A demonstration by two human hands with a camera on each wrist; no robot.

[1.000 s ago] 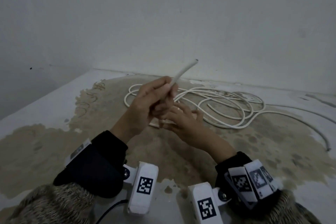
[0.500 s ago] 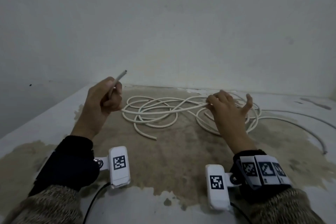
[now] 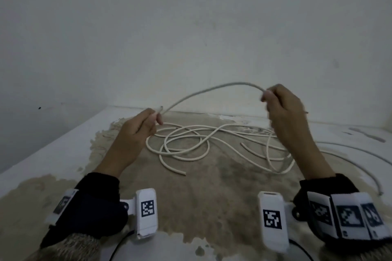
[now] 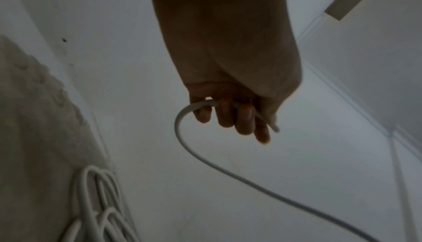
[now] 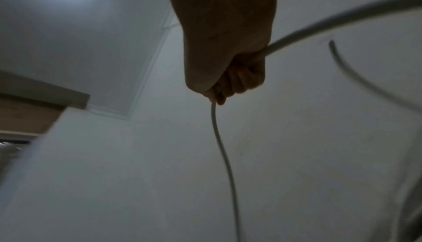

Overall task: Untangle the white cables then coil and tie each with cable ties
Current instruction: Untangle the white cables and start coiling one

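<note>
Cable, white (image 3: pixel 203 91), thin and round, arches through the frame's middle between both raised hands. Left hand (image 3: pixel 137 129) curls its fingers (image 4: pixel 244 117) round the cut end; right hand (image 3: pixel 284 110) grips further along. Remaining white cables (image 3: pixel 191 146) sprawl in tangled loops on the stained surface (image 3: pixel 201 197) below.

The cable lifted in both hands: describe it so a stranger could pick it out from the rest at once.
Start at the brown stained patch of the floor, where white cables lie in tangled loops. Above them the left hand and right hand are raised. The cable in question is the only one off the floor, arching between the hands, its cut end poking from the left fist.
</note>
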